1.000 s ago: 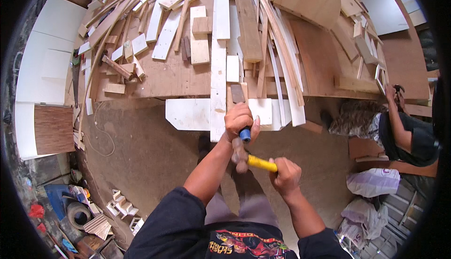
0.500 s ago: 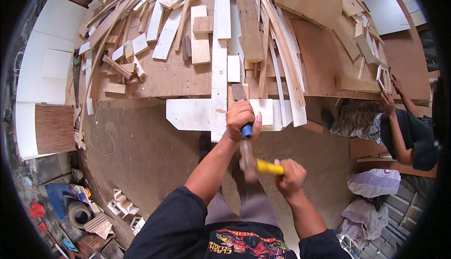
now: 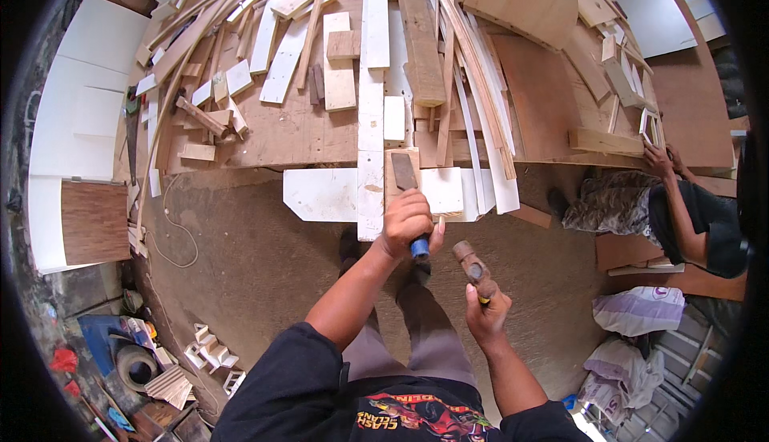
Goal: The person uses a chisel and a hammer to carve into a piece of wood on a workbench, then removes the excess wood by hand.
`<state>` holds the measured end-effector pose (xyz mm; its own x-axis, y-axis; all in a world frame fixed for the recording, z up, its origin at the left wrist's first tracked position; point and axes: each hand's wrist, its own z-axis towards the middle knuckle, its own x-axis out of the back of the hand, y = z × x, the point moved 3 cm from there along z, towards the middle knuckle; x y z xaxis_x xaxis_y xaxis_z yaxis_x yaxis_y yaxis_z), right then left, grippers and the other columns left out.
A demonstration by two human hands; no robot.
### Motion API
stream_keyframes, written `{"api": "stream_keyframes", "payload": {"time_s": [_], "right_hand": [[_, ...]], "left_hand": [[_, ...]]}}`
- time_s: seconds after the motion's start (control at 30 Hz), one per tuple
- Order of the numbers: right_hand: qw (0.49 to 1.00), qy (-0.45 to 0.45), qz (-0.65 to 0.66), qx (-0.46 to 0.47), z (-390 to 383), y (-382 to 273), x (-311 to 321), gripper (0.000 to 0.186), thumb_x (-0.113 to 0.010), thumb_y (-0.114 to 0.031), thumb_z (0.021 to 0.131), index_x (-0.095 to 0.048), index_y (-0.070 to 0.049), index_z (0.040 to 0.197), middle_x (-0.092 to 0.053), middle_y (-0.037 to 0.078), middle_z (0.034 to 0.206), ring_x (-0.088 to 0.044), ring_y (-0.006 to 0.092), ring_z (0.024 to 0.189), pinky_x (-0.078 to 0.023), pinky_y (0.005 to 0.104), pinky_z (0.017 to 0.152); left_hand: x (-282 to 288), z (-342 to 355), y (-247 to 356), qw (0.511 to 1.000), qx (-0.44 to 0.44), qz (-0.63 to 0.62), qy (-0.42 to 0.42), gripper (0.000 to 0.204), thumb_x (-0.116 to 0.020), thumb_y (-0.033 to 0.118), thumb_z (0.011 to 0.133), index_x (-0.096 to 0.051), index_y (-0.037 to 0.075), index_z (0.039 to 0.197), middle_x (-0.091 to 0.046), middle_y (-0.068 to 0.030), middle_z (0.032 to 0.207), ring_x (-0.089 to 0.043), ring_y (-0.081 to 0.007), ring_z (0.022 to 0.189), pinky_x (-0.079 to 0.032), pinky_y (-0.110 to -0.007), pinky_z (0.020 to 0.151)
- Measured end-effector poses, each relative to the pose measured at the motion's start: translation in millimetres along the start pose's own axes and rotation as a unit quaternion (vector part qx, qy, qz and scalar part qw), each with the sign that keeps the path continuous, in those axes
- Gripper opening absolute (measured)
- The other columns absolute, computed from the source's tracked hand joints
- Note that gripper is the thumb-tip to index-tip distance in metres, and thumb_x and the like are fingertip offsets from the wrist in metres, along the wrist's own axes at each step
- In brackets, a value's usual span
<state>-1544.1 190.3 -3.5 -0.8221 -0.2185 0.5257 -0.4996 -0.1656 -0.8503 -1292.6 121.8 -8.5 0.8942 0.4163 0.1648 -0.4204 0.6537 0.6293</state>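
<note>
My left hand [image 3: 405,224] is wrapped round a chisel with a blue handle end [image 3: 420,247]. The broad chisel blade [image 3: 404,171] points away from me, lying over a pale wooden piece [image 3: 392,185] at the bench's front edge; whether the tip bites into the wood I cannot tell. To the right and nearer me, my right hand [image 3: 490,314] grips a hammer [image 3: 471,267] with a rusty head raised, apart from the chisel. Most of its yellow handle is hidden by my fingers. A long white board [image 3: 371,137] runs just left of the chisel.
Wood offcuts and strips cover the workbench [image 3: 264,141]. A brown beam [image 3: 422,49] and a small white block [image 3: 394,118] lie beyond the chisel. At the right, a co-worker's hands [image 3: 661,161] hold a small white frame [image 3: 650,125]. A cord [image 3: 192,254] trails on the floor.
The hammer has swung from beside the chisel's handle end to the right, its head now pointing up and away. The chisel blade shows more fully. The co-worker's hands have shifted slightly.
</note>
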Motion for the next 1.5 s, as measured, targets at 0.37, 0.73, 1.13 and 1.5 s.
{"api": "stream_keyframes", "payload": {"time_s": [0.37, 0.73, 1.13, 1.5], "right_hand": [[0.992, -0.058, 0.011, -0.112, 7, -1, -31, 0.026, -0.072, -0.021, 0.097, -0.058, -0.001, 0.087, -0.054, 0.011, 0.067, -0.057, 0.0157, 0.061, -0.047, 0.0336, 0.058], [0.975, -0.005, 0.125, -0.185, 21, 6, -50, 0.033, -0.072, -0.032, 0.099, -0.060, -0.002, 0.089, -0.056, -0.003, 0.071, -0.049, 0.0067, 0.069, -0.044, 0.0282, 0.062], [0.951, 0.017, 0.175, -0.255, 22, 12, -55, 0.028, -0.072, -0.028, 0.098, -0.060, -0.004, 0.090, -0.057, -0.002, 0.075, -0.050, 0.0072, 0.070, -0.043, 0.0277, 0.062], [0.926, 0.028, 0.292, -0.236, 107, 37, -140, 0.044, -0.073, -0.035, 0.097, -0.066, 0.006, 0.113, -0.069, 0.007, 0.091, -0.065, 0.0130, 0.084, -0.053, 0.0300, 0.075]], "left_hand": [[2, -1, 5, 0.999, 0.009, -0.023, 0.040, 0.025, -0.068, -0.004, 0.068, -0.047, 0.007, 0.060, -0.049, -0.0061, 0.057, -0.049, -0.0224, 0.050, -0.039, -0.035, 0.053], [9, 7, 1, 0.995, 0.064, -0.039, 0.064, 0.021, -0.073, -0.001, 0.070, -0.054, 0.007, 0.066, -0.055, -0.0056, 0.063, -0.053, -0.0213, 0.056, -0.040, -0.035, 0.057], [6, 21, -7, 0.996, 0.046, 0.026, -0.075, 0.033, -0.091, 0.013, 0.070, -0.058, 0.008, 0.068, -0.062, -0.0065, 0.070, -0.063, -0.0238, 0.067, -0.051, -0.034, 0.058], [6, 23, -7, 0.996, 0.053, 0.018, 0.073, 0.030, -0.090, 0.005, 0.068, -0.061, 0.005, 0.074, -0.059, -0.0080, 0.069, -0.061, -0.0250, 0.065, -0.051, -0.035, 0.059]]}}
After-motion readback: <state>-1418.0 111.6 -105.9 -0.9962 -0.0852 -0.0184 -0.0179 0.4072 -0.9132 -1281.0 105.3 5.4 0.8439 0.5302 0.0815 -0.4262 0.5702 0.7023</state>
